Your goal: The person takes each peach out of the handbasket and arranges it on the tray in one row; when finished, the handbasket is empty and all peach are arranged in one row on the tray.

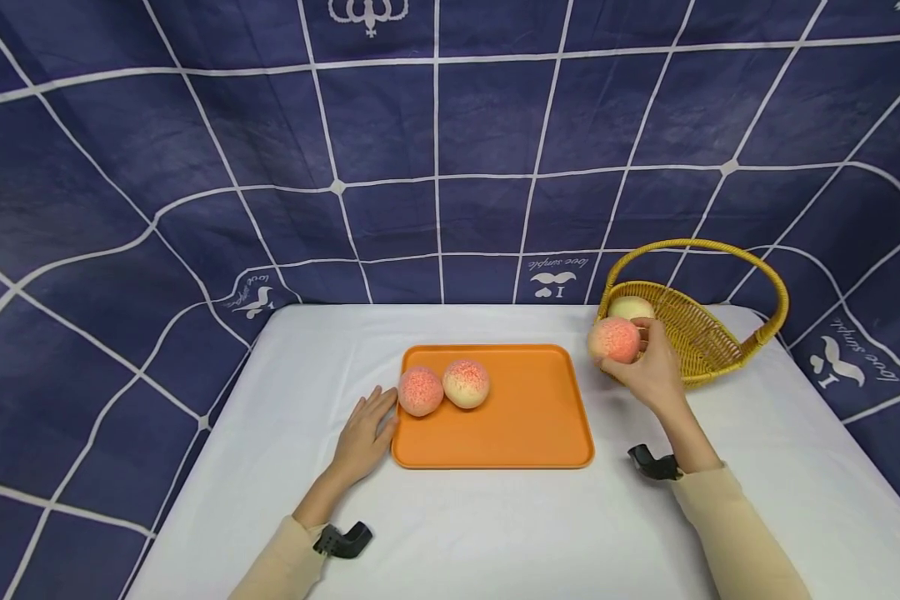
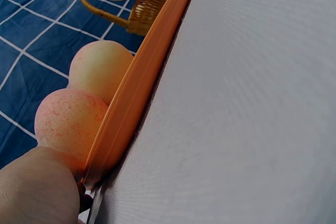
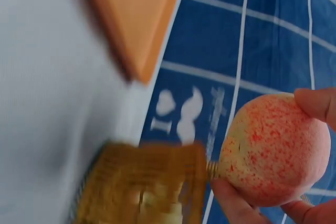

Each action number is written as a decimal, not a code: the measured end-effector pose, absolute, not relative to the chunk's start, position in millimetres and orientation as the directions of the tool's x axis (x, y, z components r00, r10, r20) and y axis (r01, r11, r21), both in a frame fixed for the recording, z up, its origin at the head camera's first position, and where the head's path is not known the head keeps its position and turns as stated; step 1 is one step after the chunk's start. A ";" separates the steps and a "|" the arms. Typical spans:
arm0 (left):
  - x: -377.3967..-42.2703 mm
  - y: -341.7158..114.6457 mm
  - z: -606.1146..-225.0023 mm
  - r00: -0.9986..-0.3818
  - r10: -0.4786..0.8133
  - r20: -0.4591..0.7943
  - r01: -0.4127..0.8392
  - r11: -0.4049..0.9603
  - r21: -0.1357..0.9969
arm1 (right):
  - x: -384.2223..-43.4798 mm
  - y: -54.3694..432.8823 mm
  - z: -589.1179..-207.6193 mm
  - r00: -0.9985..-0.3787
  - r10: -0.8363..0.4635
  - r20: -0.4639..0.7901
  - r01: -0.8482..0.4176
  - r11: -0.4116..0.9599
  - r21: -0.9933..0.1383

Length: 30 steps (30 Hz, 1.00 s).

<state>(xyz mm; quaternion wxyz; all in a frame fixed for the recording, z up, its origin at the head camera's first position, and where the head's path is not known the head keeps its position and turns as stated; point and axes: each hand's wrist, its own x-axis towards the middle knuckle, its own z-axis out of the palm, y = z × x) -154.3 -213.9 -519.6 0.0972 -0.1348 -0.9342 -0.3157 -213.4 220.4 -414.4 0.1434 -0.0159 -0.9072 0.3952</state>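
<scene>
My right hand (image 1: 654, 367) grips a peach (image 1: 615, 340) with red speckles, thumb on one side and fingers on the other, at the left rim of a yellow wicker basket (image 1: 693, 333). Behind it, another, paler peach (image 1: 632, 307) sits inside the basket. My left hand (image 1: 365, 437) lies with straight fingers along the left edge of an orange tray (image 1: 525, 417). Two peaches rest side by side in the tray's upper left: a pinker one (image 1: 421, 392) nearest the left hand and a paler one (image 1: 466, 384) touching it.
A white cloth (image 1: 495, 533) covers the table. The basket's tall arched handle (image 1: 720, 246) rises over its opening at the back right. Dark blue fabric with white lines (image 1: 480, 217) hangs behind and at both sides. Each wrist wears a black camera strap (image 1: 341, 542).
</scene>
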 end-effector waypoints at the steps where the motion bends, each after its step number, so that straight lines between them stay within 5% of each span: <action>1: -154.3 -213.9 -519.5 -0.945 0.191 0.267 0.314 0.764 0.564 | -212.4 215.0 -416.2 -0.961 0.120 0.248 -0.101 0.683 -0.723; 19: -156.3 -213.6 -523.2 -0.935 0.195 0.296 0.332 0.770 0.545 | -203.4 135.4 -442.0 -0.969 -0.174 0.174 -0.245 0.606 -0.757; 30: -155.0 -214.3 -522.6 -0.934 0.197 0.298 0.336 0.768 0.545 | -202.5 121.0 -459.7 -0.966 -0.217 0.140 -0.244 0.591 -0.769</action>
